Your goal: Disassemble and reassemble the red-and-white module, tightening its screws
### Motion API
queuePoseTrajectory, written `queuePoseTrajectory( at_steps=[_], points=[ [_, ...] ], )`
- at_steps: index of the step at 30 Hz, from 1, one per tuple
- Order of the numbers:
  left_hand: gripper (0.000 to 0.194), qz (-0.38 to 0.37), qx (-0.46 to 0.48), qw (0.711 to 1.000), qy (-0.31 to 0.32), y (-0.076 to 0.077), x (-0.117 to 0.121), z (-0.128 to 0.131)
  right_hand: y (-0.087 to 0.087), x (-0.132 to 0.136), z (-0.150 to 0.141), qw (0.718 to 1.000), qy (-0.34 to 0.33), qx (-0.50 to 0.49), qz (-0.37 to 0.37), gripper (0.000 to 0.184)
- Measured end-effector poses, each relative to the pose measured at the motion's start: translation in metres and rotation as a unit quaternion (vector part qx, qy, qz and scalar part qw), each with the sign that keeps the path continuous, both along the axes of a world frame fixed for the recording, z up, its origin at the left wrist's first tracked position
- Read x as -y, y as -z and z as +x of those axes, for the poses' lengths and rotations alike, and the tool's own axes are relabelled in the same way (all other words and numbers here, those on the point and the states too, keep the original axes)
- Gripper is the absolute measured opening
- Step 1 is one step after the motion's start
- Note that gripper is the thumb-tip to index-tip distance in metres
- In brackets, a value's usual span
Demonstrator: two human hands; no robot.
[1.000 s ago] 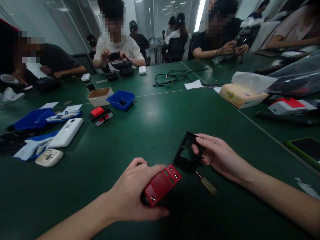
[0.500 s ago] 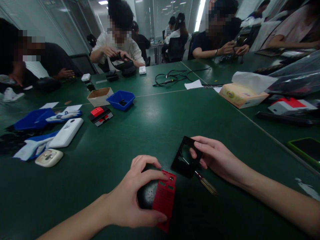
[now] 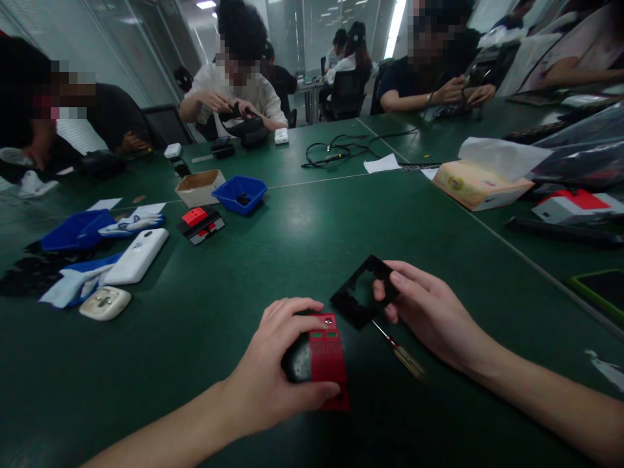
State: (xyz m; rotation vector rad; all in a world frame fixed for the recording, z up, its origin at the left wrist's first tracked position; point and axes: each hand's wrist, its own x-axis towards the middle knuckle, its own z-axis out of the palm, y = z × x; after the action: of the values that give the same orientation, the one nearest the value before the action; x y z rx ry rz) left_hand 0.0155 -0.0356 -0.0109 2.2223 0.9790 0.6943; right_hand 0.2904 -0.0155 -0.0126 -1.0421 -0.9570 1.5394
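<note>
My left hand [image 3: 277, 364] is closed around a red and black block-shaped device [image 3: 329, 364], thumb and fingers at its two ends. Its red face bears two small green windows and a screw near the far end. Between the thumb and fingers of my right hand [image 3: 419, 302] is a flat black plate [image 3: 358, 286] with a large opening cut through it. The plate tilts above the table, close to the device but apart from it. Just below the plate lies a screwdriver [image 3: 404, 357] with a clear amber handle, its tip pointing toward the plate.
On the left are blue trays [image 3: 241, 194], a cardboard box [image 3: 199, 188], a red and black part [image 3: 202, 224], gloves [image 3: 131, 225], a white phone [image 3: 139, 255] and an earbud case [image 3: 104, 303]. A tissue pack [image 3: 480, 185] stands right. Several people sit around the green table [image 3: 273, 253].
The red and black device has turned slightly in my left hand and moved up in view. The black plate in my right hand has rotated, and its opening shows more plainly.
</note>
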Motion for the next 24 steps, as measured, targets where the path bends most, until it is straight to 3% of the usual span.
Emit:
queuePoseTrajectory(
  at_steps=[4,7,10,13,19,24],
  points=[
    [0.110,-0.006,-0.051,0.997,0.051,0.006,-0.006,-0.006,0.000,0.015,0.000,0.993,0.021,0.053,0.105,0.036],
    [0.126,-0.016,-0.059,0.997,0.040,0.008,-0.006,-0.007,-0.002,0.028,0.001,0.960,0.005,0.160,0.230,0.025],
    [0.132,-0.026,-0.059,0.998,0.015,0.012,-0.003,-0.007,-0.004,0.036,-0.001,0.879,-0.053,0.264,0.393,0.038],
    [0.136,-0.046,-0.051,0.998,-0.012,0.017,-0.003,-0.007,-0.006,0.039,-0.009,0.788,-0.097,0.305,0.526,0.045],
    [0.136,-0.017,-0.052,0.998,0.006,0.020,-0.003,-0.005,-0.020,0.044,-0.017,0.683,-0.087,0.397,0.607,0.025],
    [0.134,0.008,-0.055,0.998,0.021,0.018,-0.001,-0.003,-0.019,0.045,-0.018,0.634,-0.103,0.428,0.635,0.028]
  ],
)
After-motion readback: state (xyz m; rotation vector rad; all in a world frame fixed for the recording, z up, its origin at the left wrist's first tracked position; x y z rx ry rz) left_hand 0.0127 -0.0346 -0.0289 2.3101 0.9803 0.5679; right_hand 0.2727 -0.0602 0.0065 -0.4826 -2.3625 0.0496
